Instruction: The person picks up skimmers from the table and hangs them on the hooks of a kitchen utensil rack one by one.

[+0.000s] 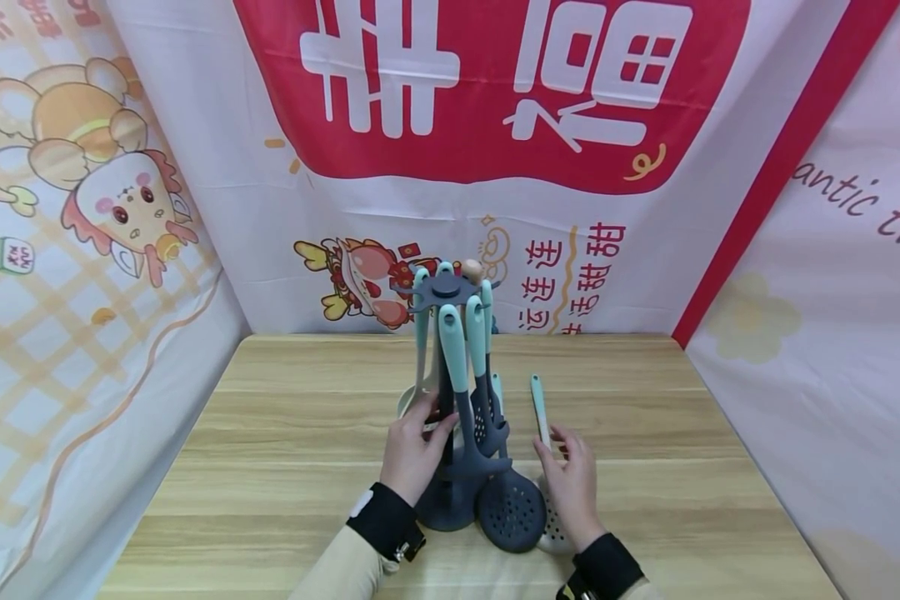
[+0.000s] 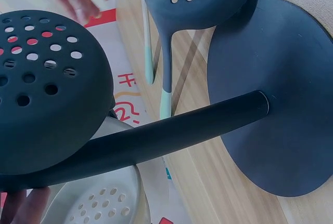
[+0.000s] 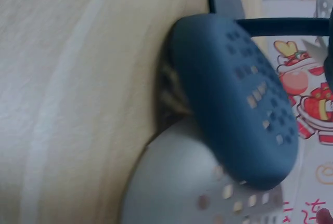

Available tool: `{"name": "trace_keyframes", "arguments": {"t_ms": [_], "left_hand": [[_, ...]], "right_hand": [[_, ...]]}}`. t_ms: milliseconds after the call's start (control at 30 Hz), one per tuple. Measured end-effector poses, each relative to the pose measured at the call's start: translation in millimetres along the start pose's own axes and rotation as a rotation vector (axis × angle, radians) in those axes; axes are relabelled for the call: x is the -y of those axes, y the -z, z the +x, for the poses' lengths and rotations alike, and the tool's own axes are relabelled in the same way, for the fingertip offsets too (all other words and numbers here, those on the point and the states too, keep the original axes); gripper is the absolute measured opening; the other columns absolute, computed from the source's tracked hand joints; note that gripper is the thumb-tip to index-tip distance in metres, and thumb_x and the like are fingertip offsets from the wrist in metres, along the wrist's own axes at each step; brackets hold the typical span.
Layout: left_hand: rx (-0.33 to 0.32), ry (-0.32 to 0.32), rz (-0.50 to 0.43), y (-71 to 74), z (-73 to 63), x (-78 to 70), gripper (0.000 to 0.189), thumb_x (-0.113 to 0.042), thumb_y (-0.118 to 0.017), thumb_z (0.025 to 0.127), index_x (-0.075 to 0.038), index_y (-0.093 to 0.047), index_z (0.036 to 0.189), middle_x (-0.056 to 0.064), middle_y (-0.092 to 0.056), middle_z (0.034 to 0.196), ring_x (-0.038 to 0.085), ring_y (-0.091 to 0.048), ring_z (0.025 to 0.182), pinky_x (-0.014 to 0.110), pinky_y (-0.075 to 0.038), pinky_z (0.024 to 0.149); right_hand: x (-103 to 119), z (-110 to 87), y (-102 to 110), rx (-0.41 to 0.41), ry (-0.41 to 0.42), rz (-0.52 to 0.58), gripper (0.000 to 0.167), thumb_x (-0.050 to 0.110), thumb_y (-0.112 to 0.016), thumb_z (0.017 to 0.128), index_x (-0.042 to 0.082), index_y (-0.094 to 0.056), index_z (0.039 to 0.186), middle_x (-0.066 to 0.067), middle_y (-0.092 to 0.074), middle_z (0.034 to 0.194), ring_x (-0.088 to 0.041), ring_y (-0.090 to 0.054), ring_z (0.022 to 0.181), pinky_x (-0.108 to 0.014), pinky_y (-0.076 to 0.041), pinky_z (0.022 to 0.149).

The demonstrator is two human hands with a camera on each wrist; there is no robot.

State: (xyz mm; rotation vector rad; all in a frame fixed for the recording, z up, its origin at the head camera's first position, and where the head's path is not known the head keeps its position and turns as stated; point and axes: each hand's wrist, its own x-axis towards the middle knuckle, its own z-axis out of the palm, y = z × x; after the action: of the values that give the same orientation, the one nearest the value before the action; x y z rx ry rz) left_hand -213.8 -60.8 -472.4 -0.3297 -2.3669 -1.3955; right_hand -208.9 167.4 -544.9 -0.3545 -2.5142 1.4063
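My left hand (image 1: pixel 412 450) grips the pole of a dark utensil stand (image 1: pixel 446 289), its fingertips showing by the pole in the left wrist view. Several kitchen utensils with mint handles (image 1: pixel 453 346) hang around the stand, including a dark perforated spoon (image 2: pixel 52 91) and a pale perforated one (image 2: pixel 104 203). A dark skimmer (image 1: pixel 512 511) lies on the table beside the round base (image 2: pixel 281 99). Its head overlaps that of a light grey skimmer (image 3: pixel 192 180), also lying there. My right hand (image 1: pixel 570 479) hovers over the grey skimmer's handle (image 1: pixel 538 400) with loosely bent fingers, holding nothing.
The wooden table (image 1: pixel 292 433) carries the stand near its middle. Printed cloth hangs behind it (image 1: pixel 345 208) and along both sides. A wooden knob-like tip (image 1: pixel 472 269) shows behind the stand's top.
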Motion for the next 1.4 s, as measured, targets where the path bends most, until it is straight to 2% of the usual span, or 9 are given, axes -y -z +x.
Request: {"name": "trace_keyframes", "arguments": {"t_ms": [300, 633, 833, 900, 1000, 1100, 1200, 1300, 1400], "left_hand": [[-0.002, -0.007, 0.004, 0.1, -0.5, 0.3, 0.033, -0.018, -0.067, 0.095, -0.013, -0.062, 0.128, 0.008, -0.072, 0.108, 0.024, -0.072, 0.097, 0.025, -0.062, 0.071], [0.006, 0.002, 0.012, 0.6, 1.1, 0.0, 0.034, -0.019, -0.067, 0.096, -0.013, -0.062, 0.128, 0.008, -0.072, 0.108, 0.023, -0.072, 0.097, 0.025, -0.062, 0.072], [0.012, -0.016, 0.002, 1.2, 0.3, 1.2, 0.035, -0.018, -0.067, 0.096, -0.012, -0.061, 0.13, 0.009, -0.072, 0.109, 0.023, -0.072, 0.097, 0.025, -0.062, 0.074], [0.019, -0.008, -0.001, 1.3, 0.1, 1.2, 0.036, -0.018, -0.067, 0.096, -0.012, -0.061, 0.131, 0.009, -0.072, 0.109, 0.023, -0.072, 0.097, 0.026, -0.062, 0.075], [0.026, 0.0, -0.005, 1.8, -0.3, 0.7, 0.036, -0.019, -0.066, 0.097, -0.012, -0.061, 0.132, 0.009, -0.071, 0.109, 0.023, -0.071, 0.098, 0.026, -0.062, 0.076], [0.025, -0.027, -0.001, 2.2, -0.4, 0.5, 0.037, -0.019, -0.064, 0.098, -0.01, -0.059, 0.133, 0.01, -0.071, 0.11, 0.024, -0.071, 0.098, 0.028, -0.063, 0.076], [0.037, -0.056, 0.001, 2.6, -0.8, 0.6, 0.038, -0.019, -0.061, 0.1, -0.008, -0.056, 0.135, 0.012, -0.069, 0.113, 0.027, -0.071, 0.1, 0.031, -0.063, 0.077], [0.063, -0.065, -0.001, 3.2, -1.0, 0.0, 0.039, -0.019, -0.058, 0.101, -0.008, -0.053, 0.138, 0.013, -0.068, 0.116, 0.029, -0.07, 0.103, 0.033, -0.063, 0.079], [0.085, -0.057, 0.004, 3.7, -0.6, -0.3, 0.038, -0.019, -0.056, 0.102, -0.009, -0.052, 0.139, 0.012, -0.067, 0.118, 0.029, -0.069, 0.105, 0.033, -0.063, 0.08]], "right_hand": [[-18, 4.0, -3, 0.068, -0.065, -0.048, 0.049, 0.021, -0.065, 0.096, -0.002, -0.052, 0.137, -0.022, -0.056, 0.131, -0.037, -0.052, 0.116, -0.052, -0.048, 0.097], [-30, 12.5, -8, 0.139, -0.148, -0.155, 0.057, 0.026, -0.063, 0.098, -0.004, -0.045, 0.142, -0.023, -0.054, 0.13, -0.032, -0.056, 0.106, -0.043, -0.054, 0.083], [-33, 14.0, -7, 0.165, -0.154, -0.203, 0.057, 0.026, -0.059, 0.099, -0.008, -0.043, 0.142, -0.026, -0.056, 0.126, -0.039, -0.056, 0.115, -0.052, -0.052, 0.094], [-35, 14.2, -7, 0.162, -0.144, -0.217, 0.055, 0.025, -0.059, 0.099, -0.008, -0.045, 0.141, -0.026, -0.057, 0.123, -0.038, -0.058, 0.11, -0.051, -0.053, 0.09], [-36, 14.9, -6, 0.155, -0.125, -0.231, 0.051, 0.025, -0.06, 0.099, -0.008, -0.05, 0.137, -0.024, -0.06, 0.115, -0.032, -0.059, 0.096, -0.041, -0.053, 0.076], [-36, 15.8, -5, 0.162, -0.12, -0.232, 0.049, 0.026, -0.059, 0.099, -0.008, -0.053, 0.134, -0.019, -0.062, 0.105, -0.024, -0.057, 0.083, -0.029, -0.046, 0.064], [-37, 15.9, -4, 0.205, -0.15, -0.216, 0.043, 0.027, -0.057, 0.1, -0.006, -0.058, 0.128, -0.013, -0.064, 0.093, -0.021, -0.055, 0.073, -0.026, -0.041, 0.057], [-39, 15.7, -3, 0.243, -0.182, -0.207, 0.042, 0.029, -0.055, 0.101, -0.005, -0.061, 0.124, -0.012, -0.066, 0.093, -0.021, -0.056, 0.074, -0.031, -0.044, 0.06], [-40, 15.7, -2, 0.25, -0.185, -0.214, 0.043, 0.03, -0.054, 0.101, -0.005, -0.062, 0.124, -0.016, -0.066, 0.103, -0.023, -0.057, 0.084, -0.035, -0.048, 0.07]]}}
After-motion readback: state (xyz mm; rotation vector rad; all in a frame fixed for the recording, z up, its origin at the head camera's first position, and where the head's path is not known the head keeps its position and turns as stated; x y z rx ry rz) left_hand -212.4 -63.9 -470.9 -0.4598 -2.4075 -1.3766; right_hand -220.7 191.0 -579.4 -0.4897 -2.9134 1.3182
